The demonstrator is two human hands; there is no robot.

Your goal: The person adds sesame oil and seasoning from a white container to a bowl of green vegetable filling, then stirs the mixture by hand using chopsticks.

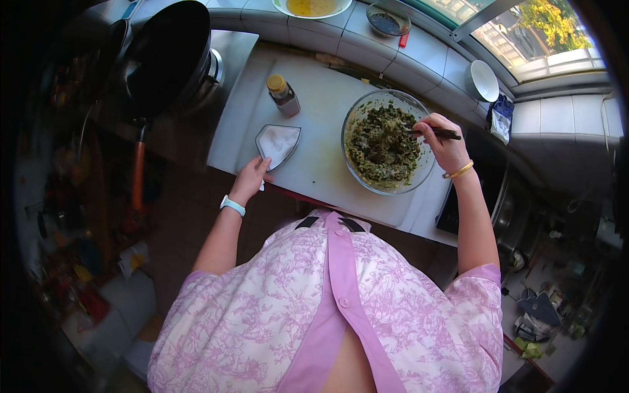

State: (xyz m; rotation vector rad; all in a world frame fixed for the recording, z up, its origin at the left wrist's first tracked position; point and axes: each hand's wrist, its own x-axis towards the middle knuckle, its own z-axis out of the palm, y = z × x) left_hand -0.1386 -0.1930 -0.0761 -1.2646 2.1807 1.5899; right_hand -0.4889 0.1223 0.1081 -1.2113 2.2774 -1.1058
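A large clear glass bowl (346,156) of chopped green filling stands on the white cutting board (322,105). My right hand (441,140) is over its right rim, closed around dark chopsticks (448,132) whose tips reach into the filling. To the left, my left hand (253,174) touches the lower edge of a small glass dish (278,143) with a white lining or content; its fingers are partly spread, and whether they grip the dish or a bit of white material below them is unclear. Behind that dish stands a bottle with a yellow cap (285,97).
A black wok (164,64) with a wooden handle rests at the stove on the left. On the tiled ledge behind are a bowl of yellow liquid (312,7), a glass bowl of dark liquid (388,22), a white bowl (482,81) and a blue-and-white packet (501,118).
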